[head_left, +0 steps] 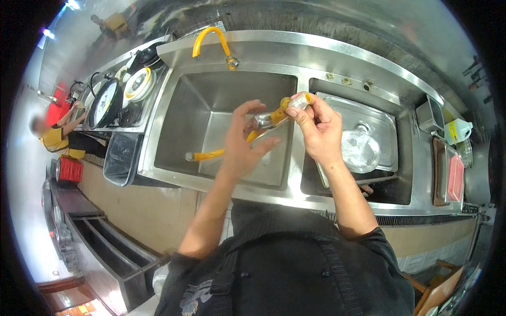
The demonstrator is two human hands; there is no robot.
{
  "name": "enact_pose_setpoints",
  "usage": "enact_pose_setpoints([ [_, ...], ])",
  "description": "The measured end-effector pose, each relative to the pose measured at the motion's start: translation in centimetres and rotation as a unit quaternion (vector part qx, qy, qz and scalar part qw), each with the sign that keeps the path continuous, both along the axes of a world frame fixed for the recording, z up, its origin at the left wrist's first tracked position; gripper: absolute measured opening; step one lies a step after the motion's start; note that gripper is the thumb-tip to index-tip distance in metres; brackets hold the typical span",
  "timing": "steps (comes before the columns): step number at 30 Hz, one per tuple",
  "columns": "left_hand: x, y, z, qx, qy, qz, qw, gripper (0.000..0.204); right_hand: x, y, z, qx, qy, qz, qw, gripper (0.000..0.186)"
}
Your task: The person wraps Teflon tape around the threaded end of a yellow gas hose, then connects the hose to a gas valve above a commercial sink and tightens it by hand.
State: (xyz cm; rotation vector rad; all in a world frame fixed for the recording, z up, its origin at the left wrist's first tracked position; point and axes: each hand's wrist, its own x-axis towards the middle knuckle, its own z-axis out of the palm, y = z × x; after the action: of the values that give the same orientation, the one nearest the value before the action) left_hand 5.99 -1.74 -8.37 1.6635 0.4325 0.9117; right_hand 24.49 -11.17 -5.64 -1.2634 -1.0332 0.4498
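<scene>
A faucet with a yellow tube and shiny metal fittings (262, 121) is raised over the left sink basin (211, 118). My right hand (322, 129) pinches its metal end between thumb and fingers. My left hand (243, 139) is at the faucet's other fitting, its thumb and fingers apart and somewhat blurred. I cannot tell whether the palm touches the metal. The faucet's yellow spout (210, 155) reaches out left past this hand and ends in a metal tip. Another yellow gooseneck faucet (211, 32) stands mounted behind the left basin.
In the right basin lie a metal tray (387, 126) and a clear round container (360, 151). Dishes and pans (108, 100) crowd the left counter above a black bin (121, 158). A person (58, 138) works at far left. A jug (457, 131) and pink tray (455, 176) stand right.
</scene>
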Motion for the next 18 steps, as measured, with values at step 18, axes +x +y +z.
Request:
enact_pose_setpoints([
  [18, 1.9, -1.8, 0.5, 0.332, 0.077, 0.315, 0.886, 0.046, -2.9, 0.9, 0.6, -0.024, 0.195, -0.010, 0.981, 0.028],
])
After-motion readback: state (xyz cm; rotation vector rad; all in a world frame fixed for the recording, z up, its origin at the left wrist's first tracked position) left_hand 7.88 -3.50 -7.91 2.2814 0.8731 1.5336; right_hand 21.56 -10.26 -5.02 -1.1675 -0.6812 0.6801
